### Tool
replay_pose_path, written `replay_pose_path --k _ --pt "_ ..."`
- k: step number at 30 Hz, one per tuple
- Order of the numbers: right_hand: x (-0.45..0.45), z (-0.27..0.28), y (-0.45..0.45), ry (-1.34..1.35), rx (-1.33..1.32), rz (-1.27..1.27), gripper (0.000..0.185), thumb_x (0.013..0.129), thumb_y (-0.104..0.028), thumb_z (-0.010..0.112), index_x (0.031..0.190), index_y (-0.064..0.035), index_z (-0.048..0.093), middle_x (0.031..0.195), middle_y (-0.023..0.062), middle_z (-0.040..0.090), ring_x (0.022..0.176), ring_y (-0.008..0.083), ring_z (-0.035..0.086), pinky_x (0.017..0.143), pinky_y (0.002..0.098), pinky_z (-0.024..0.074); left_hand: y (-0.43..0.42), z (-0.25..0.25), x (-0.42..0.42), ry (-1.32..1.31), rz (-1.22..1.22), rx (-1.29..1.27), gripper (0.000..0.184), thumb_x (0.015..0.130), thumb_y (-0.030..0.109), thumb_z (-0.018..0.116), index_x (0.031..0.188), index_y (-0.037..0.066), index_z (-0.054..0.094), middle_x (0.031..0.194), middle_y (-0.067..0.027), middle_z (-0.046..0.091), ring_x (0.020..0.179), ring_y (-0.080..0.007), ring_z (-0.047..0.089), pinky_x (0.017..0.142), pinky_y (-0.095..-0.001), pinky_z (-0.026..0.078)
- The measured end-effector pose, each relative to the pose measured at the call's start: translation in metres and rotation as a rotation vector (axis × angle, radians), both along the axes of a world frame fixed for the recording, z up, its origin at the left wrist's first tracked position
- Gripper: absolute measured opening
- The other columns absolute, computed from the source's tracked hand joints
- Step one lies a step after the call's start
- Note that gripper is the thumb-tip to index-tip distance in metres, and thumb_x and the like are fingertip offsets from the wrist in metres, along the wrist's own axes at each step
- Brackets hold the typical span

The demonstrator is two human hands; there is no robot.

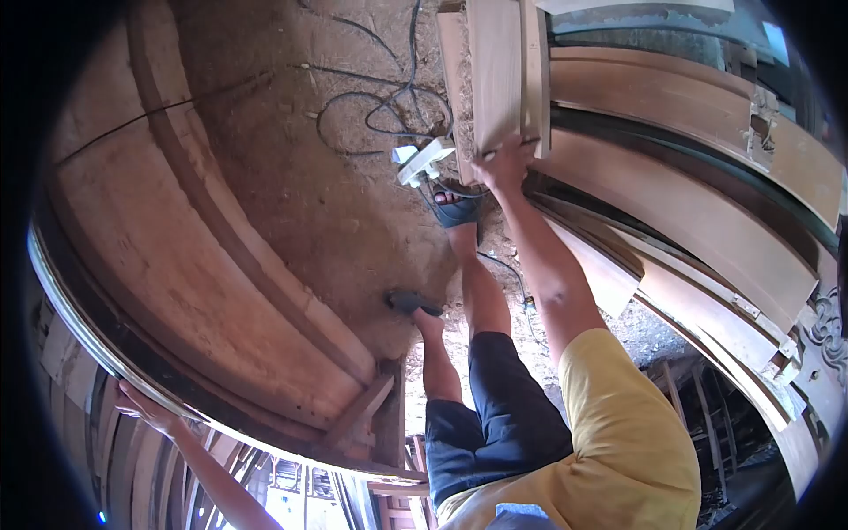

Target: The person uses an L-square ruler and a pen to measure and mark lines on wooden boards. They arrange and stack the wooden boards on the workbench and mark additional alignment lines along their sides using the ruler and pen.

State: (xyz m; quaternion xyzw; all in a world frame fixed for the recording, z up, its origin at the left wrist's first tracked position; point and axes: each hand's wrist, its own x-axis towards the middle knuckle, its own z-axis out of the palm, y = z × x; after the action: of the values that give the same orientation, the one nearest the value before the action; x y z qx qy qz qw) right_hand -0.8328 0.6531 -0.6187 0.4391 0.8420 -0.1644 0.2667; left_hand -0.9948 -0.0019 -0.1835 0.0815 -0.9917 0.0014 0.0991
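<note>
My right hand (507,163) is stretched out to the near end of a pale wooden board (497,71), its fingers bent over the end. Narrower strips of wood flank that board on both sides. Far off to the left, my left hand (146,408) lies with fingers extended at the shiny outer edge (84,329) of a large wooden bench (234,252). Nothing shows in the left hand. Just left of the right hand, near my sandalled foot (455,210), is a white power strip (427,162) with plugs in it.
Black cable (389,97) lies looped on the dirt floor (283,159). To the right are stacked long planks (671,203), with a carved wooden piece (826,322) at the far right. More timber (132,464) stands beyond the bench at lower left.
</note>
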Motion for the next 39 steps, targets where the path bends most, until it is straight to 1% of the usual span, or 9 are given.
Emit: replay_pose_path --k 4,7,17,21,24,30,35,37,39 --pt "0.043 -0.015 0.007 0.115 0.006 -0.016 0.111 0.070 -0.043 0.094 0.148 0.0075 0.032 0.141 0.0346 0.045 0.132 0.0504 0.047 0.106 0.0579 0.0491 0.022 -0.001 0.001 0.035 0.072 0.056 0.072 0.108 0.061 0.040 0.131 -0.006 0.051 0.119 -0.0248 0.048 0.118 -0.0364 0.046 0.105 -0.0563 0.037" --pt "0.063 -0.012 0.015 0.105 -0.037 0.121 0.109 0.071 -0.047 0.092 0.145 0.0087 0.035 0.144 0.0411 0.041 0.135 0.0533 0.043 0.111 0.0591 0.0415 0.023 -0.001 0.001 0.039 0.071 0.052 0.070 0.108 0.061 0.040 0.127 -0.006 0.052 0.117 -0.0246 0.049 0.116 -0.0363 0.046 0.104 -0.0564 0.037" --pt "0.127 0.097 -0.013 0.246 0.217 0.290 0.075 0.062 -0.033 0.094 0.114 -0.0036 0.048 0.129 0.0221 0.053 0.115 0.0421 0.049 0.101 0.0546 0.0411 0.017 -0.005 0.000 0.063 0.011 0.016 0.067 0.107 0.059 0.045 0.122 -0.006 0.052 0.109 -0.0234 0.050 0.107 -0.0366 0.048 0.101 -0.0557 0.037" --pt "0.147 0.116 -0.009 0.370 -0.092 0.040 0.078 0.059 -0.028 0.096 0.111 -0.0050 0.043 0.120 0.0174 0.054 0.109 0.0365 0.053 0.097 0.0484 0.0436 0.023 -0.007 -0.001 0.077 0.006 0.021 0.067 0.106 0.058 0.046 0.122 -0.007 0.054 0.112 -0.0256 0.051 0.111 -0.0386 0.047 0.101 -0.0578 0.036" --pt "0.155 0.136 -0.002 0.589 -0.894 -0.637 0.060 0.078 -0.027 0.091 0.104 -0.0072 0.040 0.108 0.0113 0.056 0.097 0.0161 0.055 0.087 0.0351 0.0482 0.001 -0.009 -0.001 0.065 -0.025 -0.031 0.067 0.107 0.059 0.044 0.126 -0.004 0.054 0.117 -0.0251 0.053 0.114 -0.0390 0.046 0.103 -0.0572 0.036" --pt "0.142 0.192 0.004 0.449 -1.504 -1.504 0.075 0.089 -0.050 0.072 0.144 -0.0047 0.048 0.126 0.0146 0.063 0.118 0.0271 0.061 0.102 0.0436 0.0497 0.023 -0.010 -0.004 0.073 0.041 -0.027 0.064 0.106 0.062 0.044 0.127 0.003 0.056 0.120 -0.0197 0.053 0.118 -0.0372 0.045 0.104 -0.0574 0.035" --pt "0.156 0.241 -0.007 0.522 -1.798 -1.443 0.087 0.088 -0.052 0.073 0.151 -0.0002 0.042 0.130 0.0186 0.061 0.124 0.0289 0.060 0.104 0.0434 0.0493 0.040 -0.010 -0.005 0.081 0.123 -0.006 0.070 0.102 0.069 0.047 0.128 0.005 0.058 0.122 -0.0167 0.057 0.124 -0.0349 0.045 0.107 -0.0563 0.034" --pt "0.180 0.255 -0.012 0.310 -1.398 -1.228 0.083 0.088 -0.044 0.076 0.149 0.0011 0.043 0.129 0.0190 0.061 0.124 0.0273 0.060 0.104 0.0429 0.0500 0.034 -0.012 -0.005 0.073 0.089 -0.013 0.073 0.100 0.071 0.048 0.133 0.006 0.058 0.128 -0.0158 0.059 0.128 -0.0353 0.044 0.110 -0.0553 0.033" --pt "0.193 0.268 -0.016 0.195 -0.945 -0.546 0.047 0.085 -0.021 0.086 0.106 -0.0059 0.048 0.111 0.0089 0.059 0.100 0.0149 0.060 0.090 0.0335 0.0513 0.026 -0.016 -0.008 0.077 0.088 -0.036 0.077 0.098 0.073 0.051 0.138 0.008 0.057 0.133 -0.0165 0.059 0.130 -0.0357 0.044 0.111 -0.0571 0.032"
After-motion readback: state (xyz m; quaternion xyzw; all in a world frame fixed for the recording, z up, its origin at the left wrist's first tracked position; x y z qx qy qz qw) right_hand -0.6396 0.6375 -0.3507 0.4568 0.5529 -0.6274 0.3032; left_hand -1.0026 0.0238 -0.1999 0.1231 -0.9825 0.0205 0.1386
